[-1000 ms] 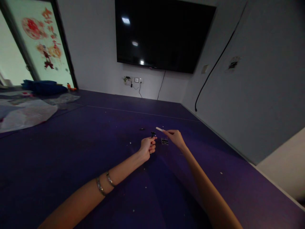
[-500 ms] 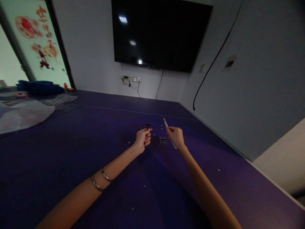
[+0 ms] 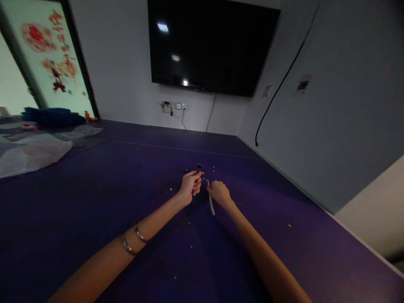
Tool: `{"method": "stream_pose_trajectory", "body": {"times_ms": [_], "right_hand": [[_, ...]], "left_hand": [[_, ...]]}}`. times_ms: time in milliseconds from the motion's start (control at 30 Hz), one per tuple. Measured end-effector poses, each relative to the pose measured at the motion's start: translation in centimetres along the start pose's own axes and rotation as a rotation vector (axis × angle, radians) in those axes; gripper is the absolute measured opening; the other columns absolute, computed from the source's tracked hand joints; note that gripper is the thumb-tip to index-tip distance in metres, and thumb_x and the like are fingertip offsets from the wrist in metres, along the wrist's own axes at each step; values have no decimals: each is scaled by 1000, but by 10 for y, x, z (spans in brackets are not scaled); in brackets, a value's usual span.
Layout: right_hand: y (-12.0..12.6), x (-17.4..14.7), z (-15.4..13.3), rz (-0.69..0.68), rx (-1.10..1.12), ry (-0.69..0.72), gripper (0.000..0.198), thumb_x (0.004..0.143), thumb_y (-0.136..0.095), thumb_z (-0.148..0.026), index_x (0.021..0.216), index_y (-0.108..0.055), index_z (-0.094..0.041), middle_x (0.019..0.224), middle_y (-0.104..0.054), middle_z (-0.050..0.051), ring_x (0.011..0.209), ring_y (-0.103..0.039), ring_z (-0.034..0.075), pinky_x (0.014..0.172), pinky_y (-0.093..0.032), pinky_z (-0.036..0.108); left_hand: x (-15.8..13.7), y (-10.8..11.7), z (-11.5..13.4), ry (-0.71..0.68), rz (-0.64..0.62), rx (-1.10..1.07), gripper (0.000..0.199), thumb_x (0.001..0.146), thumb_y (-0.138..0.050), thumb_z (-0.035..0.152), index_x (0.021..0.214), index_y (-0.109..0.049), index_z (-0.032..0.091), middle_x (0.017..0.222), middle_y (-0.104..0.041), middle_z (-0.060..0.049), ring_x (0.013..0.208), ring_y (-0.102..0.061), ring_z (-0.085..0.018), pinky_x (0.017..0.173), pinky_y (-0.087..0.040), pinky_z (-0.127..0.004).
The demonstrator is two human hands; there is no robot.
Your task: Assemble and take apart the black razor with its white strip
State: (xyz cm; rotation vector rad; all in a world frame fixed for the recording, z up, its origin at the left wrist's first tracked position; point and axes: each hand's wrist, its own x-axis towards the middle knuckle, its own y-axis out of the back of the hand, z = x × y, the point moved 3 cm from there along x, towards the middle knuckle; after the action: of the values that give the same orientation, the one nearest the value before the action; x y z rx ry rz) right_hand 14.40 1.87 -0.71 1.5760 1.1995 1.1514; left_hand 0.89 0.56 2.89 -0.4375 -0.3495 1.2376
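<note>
My left hand (image 3: 190, 185) is closed around a slim dark object (image 3: 199, 166); only its small dark top end shows above the fingers, too small to name. Just to the right, my right hand (image 3: 220, 192) pinches a white pen-like stick (image 3: 211, 205). The stick's long lower part slants down toward me, and its short tip comes out above the thumb, close to my left hand but apart from it. A small dark piece (image 3: 186, 170) lies on the purple surface (image 3: 164, 235) beyond my left hand.
White bits (image 3: 171, 189) are scattered over the surface. Clear plastic sheeting (image 3: 34, 153) and a dark blue cloth heap (image 3: 52, 116) lie at the far left. A black cable (image 3: 277, 99) hangs along the right wall. A television (image 3: 211, 46) is mounted on the back wall.
My right hand has moved left and toward me with the white stick, nearer my left hand. The small clear-and-dark item that lay beside it is now hidden. My left hand is almost still.
</note>
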Motion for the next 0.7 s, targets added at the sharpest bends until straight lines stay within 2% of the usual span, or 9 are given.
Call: {"method": "stream_pose_trajectory", "body": {"times_ms": [333,433,533,700], "right_hand": [[-7,-3,0,-51,-55,-17,33,78,-44,-32,93,-66,-14,93,-66,17,87,-63,29,71,-47,35],[-5,-2,1,-39,-49,-23,36,79,-44,-38,92,-66,-14,92,-66,17,86,-64,29,69,-47,35],[4,3,11,2,-48,-46,41,81,-40,-45,87,-68,-15,87,-67,16,82,-64,29,67,-46,35],[17,15,45,70,10,-62,35,83,-42,-41,87,-69,-20,87,-67,12,81,-63,25,66,-44,31]], "left_hand": [[-1,0,-5,7,-7,29,10,76,-55,21,82,-53,13,49,-37,8,29,-23,0,31,-11,-17],[0,0,-6,4,-13,34,13,75,-57,23,82,-53,13,49,-37,9,29,-23,0,32,-11,-17],[0,0,-6,-2,-15,44,14,74,-58,24,83,-53,14,49,-37,9,29,-23,0,32,-12,-16],[-1,0,-6,-28,-58,72,16,74,-58,26,84,-54,14,51,-38,8,30,-24,0,31,-13,-16]]}}
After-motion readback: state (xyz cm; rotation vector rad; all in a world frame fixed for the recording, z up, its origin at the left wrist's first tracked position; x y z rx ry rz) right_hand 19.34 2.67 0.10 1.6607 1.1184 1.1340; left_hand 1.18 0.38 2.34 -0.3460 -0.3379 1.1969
